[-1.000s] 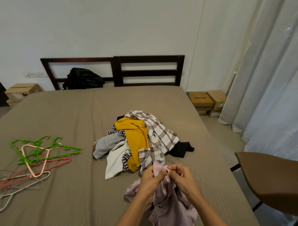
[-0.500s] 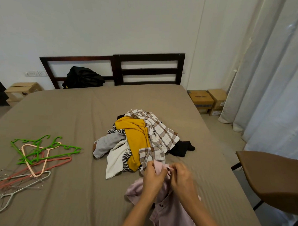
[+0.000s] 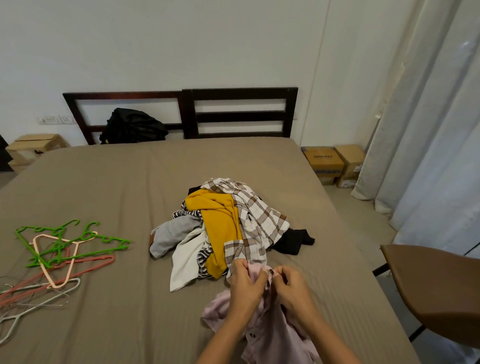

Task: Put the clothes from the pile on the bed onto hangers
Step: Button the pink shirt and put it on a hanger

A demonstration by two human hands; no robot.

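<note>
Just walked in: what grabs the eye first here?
The left hand and the right hand pinch a pale pink shirt near the front edge of the bed. Just beyond lies the pile of clothes, a mustard-yellow top brightest in it. On the bed's left side lies a tangle of hangers, green ones among them.

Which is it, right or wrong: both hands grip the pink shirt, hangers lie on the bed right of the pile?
Wrong on one point. The head view shows the hangers lying on the bed left of the pile, not right of it. The rest holds: the left hand and the right hand both grip the pink shirt.
</note>
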